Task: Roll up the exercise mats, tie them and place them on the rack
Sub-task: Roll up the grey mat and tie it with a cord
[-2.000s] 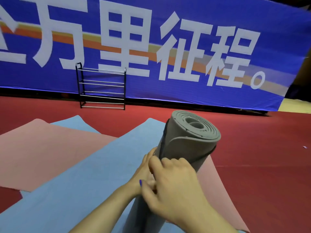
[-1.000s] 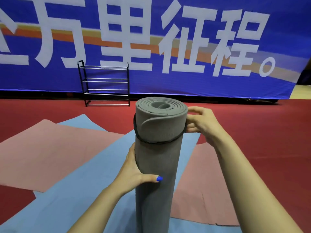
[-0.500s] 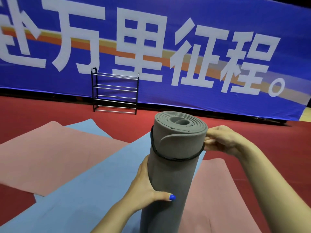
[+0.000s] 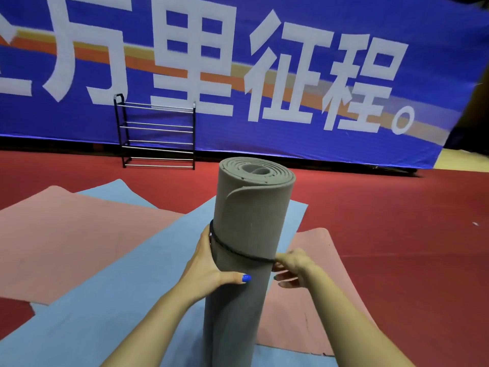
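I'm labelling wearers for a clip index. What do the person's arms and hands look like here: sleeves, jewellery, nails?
Both forearms are bare as far as the frame shows: no sleeves, watch or bracelets in view. The left hand has a bright blue painted thumbnail. The right hand shows no rings; its nails look dark, perhaps painted too, but are too small to tell. No gloves on either.

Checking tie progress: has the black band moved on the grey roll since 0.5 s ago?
Yes. The black band has slid down the grey roll, away from its top rim toward the left hand; the right hand pinches it.
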A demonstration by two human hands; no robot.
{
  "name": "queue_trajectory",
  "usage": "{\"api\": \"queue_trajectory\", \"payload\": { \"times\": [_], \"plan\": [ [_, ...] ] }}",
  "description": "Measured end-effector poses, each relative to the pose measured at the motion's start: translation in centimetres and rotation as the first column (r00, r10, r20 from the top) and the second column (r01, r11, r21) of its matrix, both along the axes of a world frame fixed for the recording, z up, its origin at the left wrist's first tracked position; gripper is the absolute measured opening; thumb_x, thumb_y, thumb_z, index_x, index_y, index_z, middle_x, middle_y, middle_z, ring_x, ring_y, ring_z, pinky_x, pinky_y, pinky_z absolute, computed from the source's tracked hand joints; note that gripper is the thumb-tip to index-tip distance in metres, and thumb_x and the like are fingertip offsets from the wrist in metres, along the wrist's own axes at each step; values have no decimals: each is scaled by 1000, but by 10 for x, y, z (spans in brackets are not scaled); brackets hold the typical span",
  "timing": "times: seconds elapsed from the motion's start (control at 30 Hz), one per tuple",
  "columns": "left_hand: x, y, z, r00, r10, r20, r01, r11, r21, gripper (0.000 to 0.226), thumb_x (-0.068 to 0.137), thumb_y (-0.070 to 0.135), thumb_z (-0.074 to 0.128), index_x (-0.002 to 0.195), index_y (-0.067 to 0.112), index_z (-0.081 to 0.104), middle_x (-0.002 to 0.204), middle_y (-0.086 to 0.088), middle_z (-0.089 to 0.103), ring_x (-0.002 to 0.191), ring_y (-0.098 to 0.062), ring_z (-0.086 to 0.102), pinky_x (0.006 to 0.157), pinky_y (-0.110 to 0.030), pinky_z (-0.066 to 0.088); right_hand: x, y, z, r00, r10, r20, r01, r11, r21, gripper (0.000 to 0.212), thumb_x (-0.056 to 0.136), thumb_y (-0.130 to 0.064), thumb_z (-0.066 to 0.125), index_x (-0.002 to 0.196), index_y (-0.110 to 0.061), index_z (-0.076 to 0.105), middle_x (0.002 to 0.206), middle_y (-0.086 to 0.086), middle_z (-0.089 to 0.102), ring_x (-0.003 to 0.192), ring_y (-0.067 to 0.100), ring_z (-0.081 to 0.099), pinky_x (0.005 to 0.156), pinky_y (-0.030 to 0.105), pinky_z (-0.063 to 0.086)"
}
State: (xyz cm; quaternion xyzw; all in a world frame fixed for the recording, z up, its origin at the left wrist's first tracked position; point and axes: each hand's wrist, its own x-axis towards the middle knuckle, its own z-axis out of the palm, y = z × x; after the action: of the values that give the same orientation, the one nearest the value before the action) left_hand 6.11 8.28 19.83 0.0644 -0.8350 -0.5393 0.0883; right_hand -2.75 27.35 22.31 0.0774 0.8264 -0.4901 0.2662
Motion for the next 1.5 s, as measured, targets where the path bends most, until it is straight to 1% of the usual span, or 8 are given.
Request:
{"api": "queue_trajectory", "payload": {
  "times": [0.13,0.2,0.37,0.57,0.7,0.87,1.3,1.5],
  "plan": [
    [5,4,0,999,-5,-47,7,999,47,148,34,56,90,128,70,-23,156,17,18,139,-13,31,111,-44,36,4,7,22,987,-2,-161,-15,995,-100,11,91,-14,56,101,-12,60,100,6,60,79,20,57,72,34,53],
    [8,5,2,998,-14,-62,16,999,45,147,36,56,90,122,73,-27,156,19,17,140,-11,30,112,-44,35,4,11,35,953,0,-303,-52,985,-163,39,88,-3,49,123,-20,53,106,4,60,88,19,56,80,36,51],
    [9,8,5,998,0,-70,-6,996,-84,139,39,54,88,135,65,-12,148,21,31,127,-18,47,94,-45,51,19,11,54,847,267,-459,-454,812,-366,87,61,5,52,136,-37,34,110,0,58,94,13,58,76,27,49],
    [8,9,8,993,69,-94,-86,979,-184,130,36,61,81,143,47,10,136,15,35,124,-15,41,94,-40,49,17,-1,32,848,288,-445,-464,809,-360,134,52,-32,91,149,-39,-1,141,-13,45,125,6,49,106,34,42],
    [13,-2,18,995,8,-96,12,979,201,90,54,36,68,139,39,36,131,5,51,114,-13,55,83,-26,51,17,0,31,837,276,-473,-458,827,-327,112,55,-28,86,144,-29,17,137,-12,42,117,-3,48,85,11,48],
    [16,0,31,963,269,32,-252,844,474,24,87,37,60,102,19,55,112,-3,66,96,-18,67,90,-45,53,18,1,31,817,315,-482,-487,825,-286,117,57,-28,87,145,-32,12,139,-14,37,118,-4,44,82,11,46],
    [12,-3,44,950,272,155,-313,846,431,14,89,14,57,80,5,62,70,0,58,75,-16,58,84,-37,57,17,1,28,830,384,-405,-495,842,-216,119,61,-29,87,147,-40,5,141,-17,35,122,4,43,82,16,40],
    [7,-20,20,928,284,243,-373,715,591,26,88,-2,49,65,0,60,58,-5,55,62,-17,59,87,-27,52,-2,18,16,973,226,-41,-217,846,-487,50,89,-11,63,134,-23,48,128,4,56,118,26,54,86,52,52]
  ]
}}
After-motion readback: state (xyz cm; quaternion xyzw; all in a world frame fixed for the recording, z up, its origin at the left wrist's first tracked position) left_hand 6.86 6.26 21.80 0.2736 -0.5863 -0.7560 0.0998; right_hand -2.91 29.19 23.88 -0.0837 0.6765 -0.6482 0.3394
